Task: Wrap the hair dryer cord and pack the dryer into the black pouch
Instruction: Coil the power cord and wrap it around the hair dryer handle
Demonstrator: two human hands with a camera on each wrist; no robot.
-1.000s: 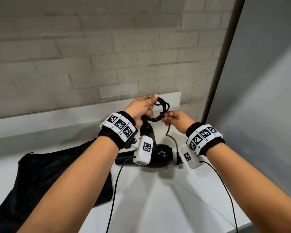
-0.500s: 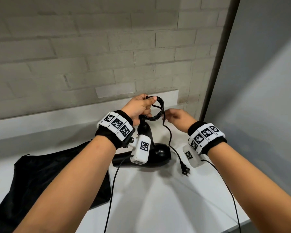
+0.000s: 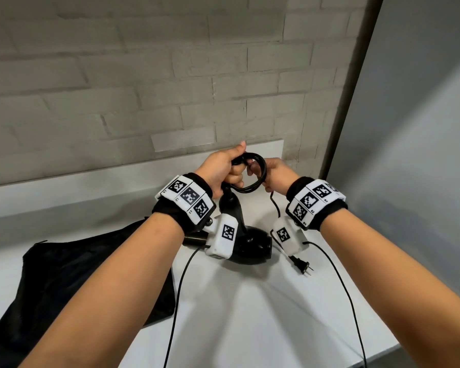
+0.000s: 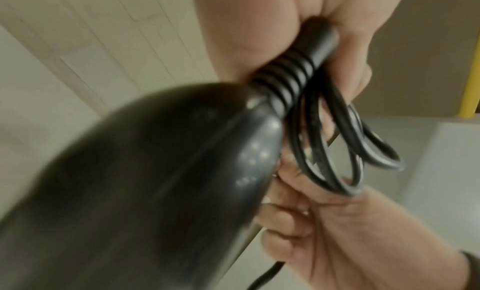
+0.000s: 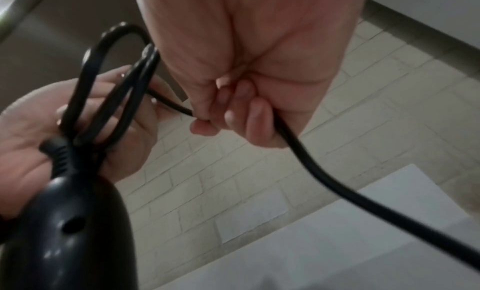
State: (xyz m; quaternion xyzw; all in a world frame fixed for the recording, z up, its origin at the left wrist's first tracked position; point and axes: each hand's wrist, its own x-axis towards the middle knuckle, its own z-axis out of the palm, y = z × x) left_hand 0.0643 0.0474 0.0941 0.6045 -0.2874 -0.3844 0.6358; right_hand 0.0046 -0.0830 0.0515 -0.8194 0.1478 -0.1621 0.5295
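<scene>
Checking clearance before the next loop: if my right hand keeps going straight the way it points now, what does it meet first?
Probably the coiled cord held in the left hand; the right hand already sits against it, though depth is unclear.

A wall of pale grey painted brick [image 3: 144,83] fills the background. Along its foot runs a white ledge [image 3: 91,181], and below that spreads a white table [image 3: 250,301]. Right of the brick wall stands a dark vertical strip [image 3: 356,83], then a smooth grey panel [image 3: 422,128] with a soft band of light across it.
</scene>
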